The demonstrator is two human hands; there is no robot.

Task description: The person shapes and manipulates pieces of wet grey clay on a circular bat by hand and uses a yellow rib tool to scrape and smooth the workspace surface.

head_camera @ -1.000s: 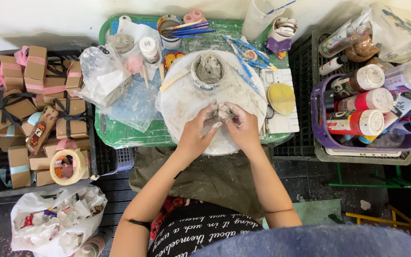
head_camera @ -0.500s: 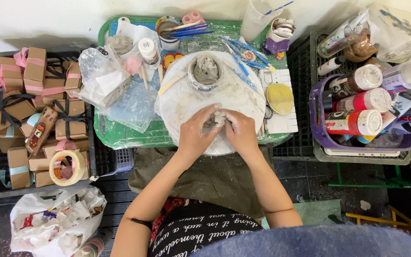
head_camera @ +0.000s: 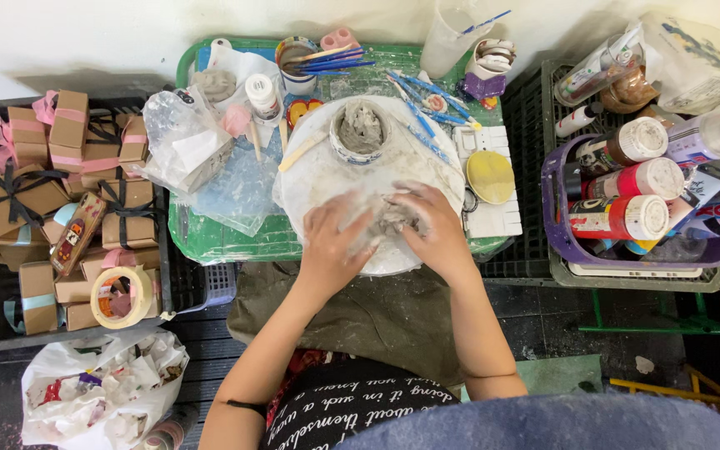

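Since a moment ago both hands, left hand (head_camera: 337,242) and right hand (head_camera: 435,229), have closed in, their grip seemingly pressed together around the small grey clay lump (head_camera: 391,218) on the round white board (head_camera: 318,179), below the clay-filled bowl (head_camera: 360,132).

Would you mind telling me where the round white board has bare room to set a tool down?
The round white board is bare left of the clay bowl and above the left hand. The green tray's far edge is crowded with brushes.
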